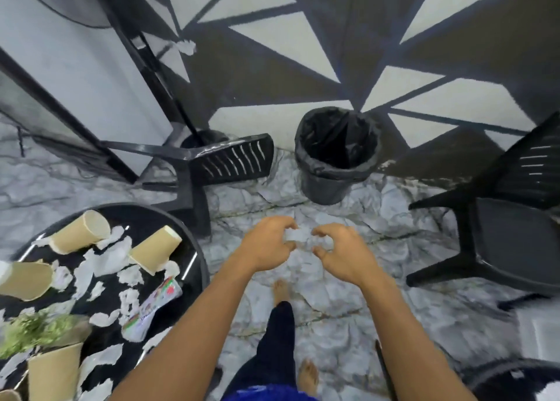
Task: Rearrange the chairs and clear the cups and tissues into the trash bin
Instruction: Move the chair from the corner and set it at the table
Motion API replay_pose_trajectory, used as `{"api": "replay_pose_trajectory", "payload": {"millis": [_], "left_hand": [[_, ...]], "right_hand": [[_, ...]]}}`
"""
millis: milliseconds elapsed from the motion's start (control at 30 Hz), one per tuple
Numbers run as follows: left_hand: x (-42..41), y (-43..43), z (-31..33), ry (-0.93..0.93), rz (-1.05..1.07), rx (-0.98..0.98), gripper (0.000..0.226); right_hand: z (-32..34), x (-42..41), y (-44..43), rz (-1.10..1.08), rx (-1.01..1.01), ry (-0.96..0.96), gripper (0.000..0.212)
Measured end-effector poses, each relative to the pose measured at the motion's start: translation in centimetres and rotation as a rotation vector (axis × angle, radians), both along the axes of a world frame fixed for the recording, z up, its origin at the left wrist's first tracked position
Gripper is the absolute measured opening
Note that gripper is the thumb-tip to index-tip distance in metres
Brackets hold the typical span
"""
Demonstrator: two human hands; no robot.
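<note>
Forearms stretch out from under the camera, and out front the left hand (268, 243) and right hand (344, 250) meet. Their fingers are curled in narrow, pinching a pale tissue wad (298, 237) between them. It's blurry against the marbled floor, but that's how it reads.

Just beyond those fingertips, a touch to the right, sits the trash bin (321, 188), black liner open, and I can't make out anything inside it. So by my read this is a very early load, with the drop not yet made.

Off to the left of the left fingers, nearer the camera, the table (145, 218) is loaded. Paper cups (81, 231) lie tipped over, tissue scraps (112, 258) are everywhere, and a colourful wrapper (154, 309) sits among them. None of that is cleared.

And the chairs? Beyond and left of the left fingers a toppled chair (230, 158) lies on its side, not yet righted. Well to the right of the right fingers an upright chair (509, 234) stands on its legs. Whether that one is in its proper place, I can't tell.
</note>
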State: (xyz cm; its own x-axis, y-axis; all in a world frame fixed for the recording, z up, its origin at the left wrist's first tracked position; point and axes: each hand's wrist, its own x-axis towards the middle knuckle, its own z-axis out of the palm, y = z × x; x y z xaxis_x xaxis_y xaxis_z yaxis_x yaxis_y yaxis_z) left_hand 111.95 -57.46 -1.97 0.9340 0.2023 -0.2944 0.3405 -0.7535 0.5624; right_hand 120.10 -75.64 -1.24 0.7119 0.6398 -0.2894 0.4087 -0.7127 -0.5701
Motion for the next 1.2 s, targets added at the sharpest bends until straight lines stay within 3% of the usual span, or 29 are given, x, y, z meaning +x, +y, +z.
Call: {"api": "replay_pose_trajectory", "payload": {"millis": [467,800,967,1200], "left_hand": [[19.2,16.9,-1.1,0.051,0.216,-0.02,0.037],[30.0,25.6,-1.9,0.036,0.497,-0.021,0.043],[33.4,30.3,-2.9,0.05,0.612,-0.036,0.043],[37.9,38.9,-8.1,0.119,0.604,-0.049,0.043]], "right_hand": [[-1.8,22.8,17.8,0.171,-0.053,0.046,0.044],[-3.3,38.9,31.9,0.458,-0.038,0.038,0.045],[-4.2,43.7,38.5,0.551,-0.028,0.073,0.044],[-9.0,47.0,47.1,0.544,-0.076,0.112,0.048]]}}
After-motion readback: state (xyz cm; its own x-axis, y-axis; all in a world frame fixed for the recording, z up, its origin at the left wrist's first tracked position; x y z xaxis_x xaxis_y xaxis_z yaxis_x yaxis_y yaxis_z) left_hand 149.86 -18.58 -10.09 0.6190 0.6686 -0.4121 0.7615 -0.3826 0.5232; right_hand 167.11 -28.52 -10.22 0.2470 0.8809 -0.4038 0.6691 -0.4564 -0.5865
